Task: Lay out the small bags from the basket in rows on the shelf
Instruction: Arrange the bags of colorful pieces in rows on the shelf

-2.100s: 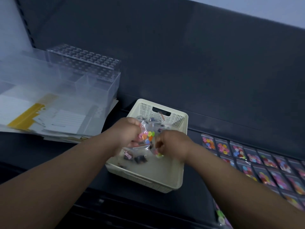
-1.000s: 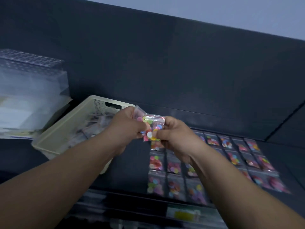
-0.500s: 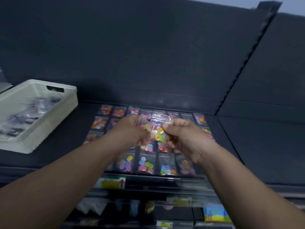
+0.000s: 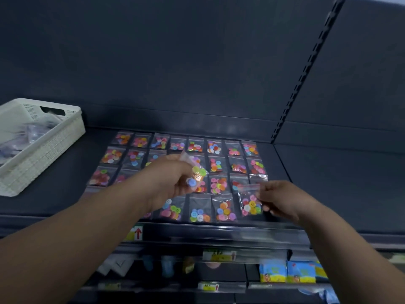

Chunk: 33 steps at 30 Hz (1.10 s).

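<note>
Several small clear bags of coloured buttons (image 4: 213,148) lie in rows on the dark shelf (image 4: 317,172). My left hand (image 4: 171,176) hovers over the middle of the rows, shut on a bunch of button bags (image 4: 197,172). My right hand (image 4: 276,198) pinches one button bag (image 4: 249,202) by its right edge at the right end of the front row, low over the shelf. The cream basket (image 4: 43,150) stands at the far left of the shelf with more bags inside, blurred.
The shelf's back panel rises behind the rows, with a slotted upright (image 4: 302,75) at the right. The shelf surface right of the rows is bare. Below the front edge are price labels (image 4: 135,233) and lower shelves with blue packets (image 4: 287,270).
Both hands came from the basket to the rows holding bags together. Since half a second ago they have parted: the right hand carried one bag to the front row's right end.
</note>
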Available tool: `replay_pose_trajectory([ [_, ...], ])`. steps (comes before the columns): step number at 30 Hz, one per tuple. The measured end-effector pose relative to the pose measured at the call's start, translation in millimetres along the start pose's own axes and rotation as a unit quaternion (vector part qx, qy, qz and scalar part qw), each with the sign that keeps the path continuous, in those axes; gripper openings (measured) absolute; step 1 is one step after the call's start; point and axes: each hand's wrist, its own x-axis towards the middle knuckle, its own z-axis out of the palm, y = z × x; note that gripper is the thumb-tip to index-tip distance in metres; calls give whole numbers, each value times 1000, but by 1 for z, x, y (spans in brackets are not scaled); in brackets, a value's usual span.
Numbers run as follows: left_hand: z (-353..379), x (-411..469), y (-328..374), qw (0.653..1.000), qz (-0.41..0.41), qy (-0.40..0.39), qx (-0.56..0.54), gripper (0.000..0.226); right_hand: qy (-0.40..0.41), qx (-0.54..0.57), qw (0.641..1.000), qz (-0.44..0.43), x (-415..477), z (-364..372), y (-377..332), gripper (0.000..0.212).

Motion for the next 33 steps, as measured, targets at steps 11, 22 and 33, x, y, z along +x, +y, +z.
replay_pose_trajectory([
  [11, 19, 2, -8, 999, 7, -14, 43, 20, 17, -44, 999, 25, 2, 12, 6, 17],
  [22, 32, 0, -10, 997, 43, -22, 65, 32, 62, -81, 995, 9, 0, 11, 4, 12],
  [33, 61, -4, -7, 991, 91, -66, 77, 33, -81, 137, 977, -144, -32, 15, -31, 4],
])
